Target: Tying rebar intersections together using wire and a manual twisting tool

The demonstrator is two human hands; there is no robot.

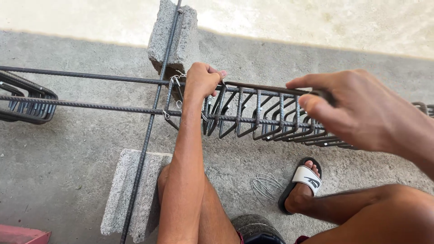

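Rebar stirrups (271, 119), dark ribbed steel bent into rectangular loops, hang bunched along two long horizontal bars (90, 104) at the frame's centre. The left hand (203, 79) is clenched around the upper bar at 12 o'clock; the right hand (352, 108) pinches a stirrup top at 3 o'clock between thumb and fingers. Rough grey concrete blocks (131, 190) carry a crossing bar over the gritty concrete floor (68, 153). Thin wire loops (264, 185) lie at 6 o'clock. Another stirrup bundle (27, 104) is cut off at 9 o'clock.
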